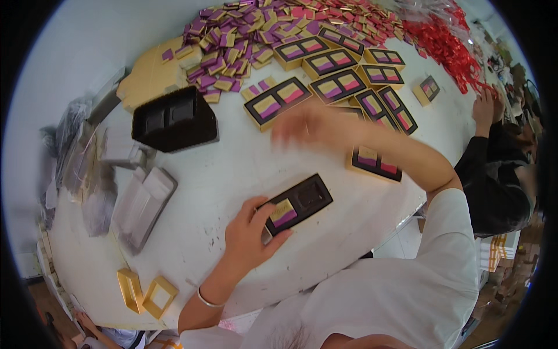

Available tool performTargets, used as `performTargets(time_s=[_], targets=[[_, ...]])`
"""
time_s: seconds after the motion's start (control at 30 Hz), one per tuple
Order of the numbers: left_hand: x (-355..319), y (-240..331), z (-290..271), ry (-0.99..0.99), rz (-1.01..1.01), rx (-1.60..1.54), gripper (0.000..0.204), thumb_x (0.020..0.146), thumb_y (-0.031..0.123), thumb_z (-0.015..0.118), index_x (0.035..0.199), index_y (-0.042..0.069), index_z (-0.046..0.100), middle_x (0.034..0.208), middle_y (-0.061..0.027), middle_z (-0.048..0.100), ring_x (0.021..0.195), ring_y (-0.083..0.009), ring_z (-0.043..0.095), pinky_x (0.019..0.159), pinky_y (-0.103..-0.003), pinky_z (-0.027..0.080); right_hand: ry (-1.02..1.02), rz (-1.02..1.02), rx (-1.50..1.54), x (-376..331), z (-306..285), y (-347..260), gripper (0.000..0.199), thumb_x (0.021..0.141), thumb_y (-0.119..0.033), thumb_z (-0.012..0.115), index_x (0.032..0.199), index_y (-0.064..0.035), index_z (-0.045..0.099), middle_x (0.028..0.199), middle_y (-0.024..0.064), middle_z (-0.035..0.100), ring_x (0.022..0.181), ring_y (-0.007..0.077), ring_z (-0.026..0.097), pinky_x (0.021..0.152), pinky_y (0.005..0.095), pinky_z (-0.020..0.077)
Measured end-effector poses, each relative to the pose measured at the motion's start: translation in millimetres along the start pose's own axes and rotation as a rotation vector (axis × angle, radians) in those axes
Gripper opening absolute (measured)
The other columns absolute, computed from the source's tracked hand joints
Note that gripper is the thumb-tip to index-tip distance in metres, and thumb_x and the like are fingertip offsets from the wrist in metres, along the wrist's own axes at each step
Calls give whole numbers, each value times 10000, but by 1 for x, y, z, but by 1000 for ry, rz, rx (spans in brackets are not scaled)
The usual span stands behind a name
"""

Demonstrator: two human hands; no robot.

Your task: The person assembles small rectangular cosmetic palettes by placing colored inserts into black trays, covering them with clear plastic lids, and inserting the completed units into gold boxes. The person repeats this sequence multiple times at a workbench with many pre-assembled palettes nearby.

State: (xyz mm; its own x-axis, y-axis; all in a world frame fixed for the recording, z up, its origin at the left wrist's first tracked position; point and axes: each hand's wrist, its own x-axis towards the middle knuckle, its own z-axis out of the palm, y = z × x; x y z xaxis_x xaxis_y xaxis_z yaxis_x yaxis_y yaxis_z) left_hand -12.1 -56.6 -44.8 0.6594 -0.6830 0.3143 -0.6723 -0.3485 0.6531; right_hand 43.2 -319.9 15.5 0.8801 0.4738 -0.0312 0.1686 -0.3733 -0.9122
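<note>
My left hand (247,235), with a bangle on its wrist, grips the left end of a shallow box (317,216) with a black insert on the white table. One gold and purple packet (283,214) lies in the insert's left compartment, under my fingertips. The right compartment (309,195) holds nothing. My right hand (296,125) hangs smeared by motion beyond this box, nearest to a filled two-compartment box (278,103); whether it holds anything is not visible. Its forearm partly covers several other filled boxes.
A stack of black inserts (174,119) stands at left. Gold and purple packets (232,41) and red ribbon (444,49) are heaped at the back. Two gold frames (158,296) lie front left, plastic-wrapped packs (142,209) behind them. Another person's hands (485,107) are at right.
</note>
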Motion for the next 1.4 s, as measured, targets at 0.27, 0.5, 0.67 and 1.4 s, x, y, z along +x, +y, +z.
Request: performTargets(time_s=[0.27,0.5,0.67,1.4], targets=[[-1,-6,1,-69,1,-56,503,651,301,813,1038,90,570,1109,-146,544,688,-230,598,575,-294,502,935,200,-1180,16,-277,198,311,843,-213,575,1126,-92,620,1053,160,642,955,312,614,833,399,472],[-1,-5,4,-31,10,-87,478,663,310,803,1027,90,584,1086,-138,555,639,-197,595,539,-280,508,712,329,-1098,50,-293,212,197,823,-185,568,923,-45,662,891,177,655,847,347,628,739,417,497],[3,-1,-1,-34,-19,-78,471,675,285,795,1031,73,572,1092,-142,549,659,-216,601,548,-299,503,692,120,-1062,51,-282,201,225,792,-202,631,923,-21,613,898,173,619,854,341,595,755,408,478],[-9,0,8,35,-42,-27,420,693,289,771,1002,94,565,1086,-94,545,678,-222,590,594,-318,498,262,387,196,-67,9,-32,244,851,-96,612,1087,-40,622,914,-1,613,749,55,538,595,186,454]])
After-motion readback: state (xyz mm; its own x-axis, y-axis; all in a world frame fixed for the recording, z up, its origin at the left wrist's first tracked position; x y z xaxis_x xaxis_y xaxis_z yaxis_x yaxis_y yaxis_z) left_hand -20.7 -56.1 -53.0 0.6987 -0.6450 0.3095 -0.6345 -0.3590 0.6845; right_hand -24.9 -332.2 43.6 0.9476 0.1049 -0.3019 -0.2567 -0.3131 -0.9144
